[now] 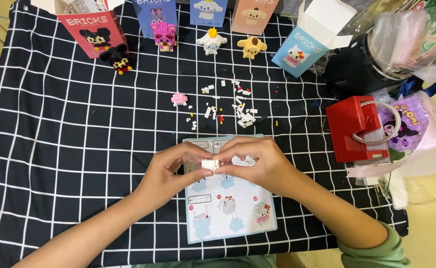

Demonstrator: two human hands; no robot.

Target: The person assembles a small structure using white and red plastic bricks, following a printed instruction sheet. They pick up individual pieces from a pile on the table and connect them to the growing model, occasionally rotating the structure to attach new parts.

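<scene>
My left hand (pixel 170 171) and my right hand (pixel 257 164) meet over a pale blue instruction sheet (pixel 233 218), both pinching a small white block assembly (pixel 210 165) between fingertips. Beyond the sheet, several loose white, red and yellow tiny bricks (pixel 228 106) lie scattered on the black cloth with a white grid (pixel 69 129). A small pink piece (pixel 179 99) lies to their left.
Along the far edge stand finished block figures: black (pixel 116 58), pink (pixel 163 36), white (pixel 211 41), yellow (pixel 251 47), with their boxes behind. An open light-blue box (pixel 302 49) leans at right. A red box (pixel 354 128) and plastic bags (pixel 406 39) crowd the right edge.
</scene>
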